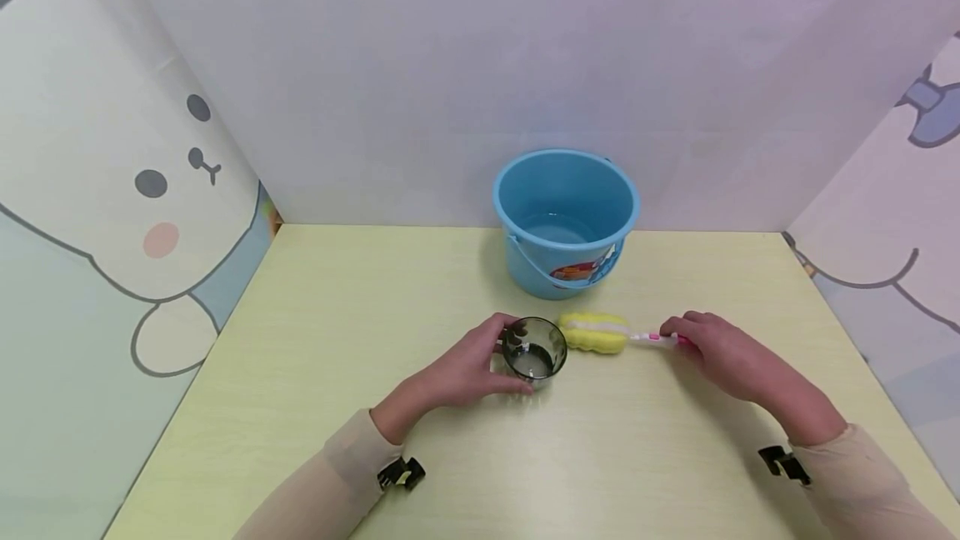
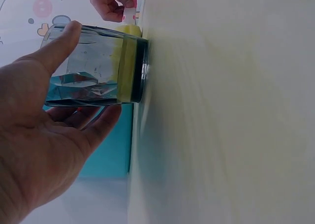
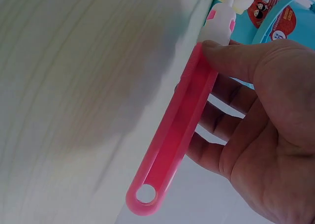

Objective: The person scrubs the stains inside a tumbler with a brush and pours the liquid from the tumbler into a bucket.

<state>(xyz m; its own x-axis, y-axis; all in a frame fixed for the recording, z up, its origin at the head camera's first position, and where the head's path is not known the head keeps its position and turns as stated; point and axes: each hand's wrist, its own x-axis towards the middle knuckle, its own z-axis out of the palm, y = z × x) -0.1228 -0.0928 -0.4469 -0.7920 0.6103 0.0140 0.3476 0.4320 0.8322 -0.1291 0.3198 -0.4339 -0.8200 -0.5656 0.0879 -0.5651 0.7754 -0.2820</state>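
Note:
My left hand point(image 1: 468, 367) grips a smoky, see-through drinking glass point(image 1: 534, 363), thumb on the near side and fingers round the far side. In the left wrist view the faceted glass point(image 2: 91, 69) has its base right at the tabletop. My right hand point(image 1: 723, 357) pinches the handle of a sponge bottle brush between thumb and fingers. Its yellow and white sponge head point(image 1: 596, 332) lies beside the glass, pointing left. The right wrist view shows the pink handle point(image 3: 172, 130), with a hanging hole at its end and a white neck.
Behind the glass and brush stands a light blue bucket point(image 1: 564, 267) with its bail hanging down in front and a colourful sticker. The pale wooden table point(image 1: 360, 290) meets a plain back wall point(image 1: 360, 90). Cartoon-printed panels point(image 1: 82, 190) stand at both sides.

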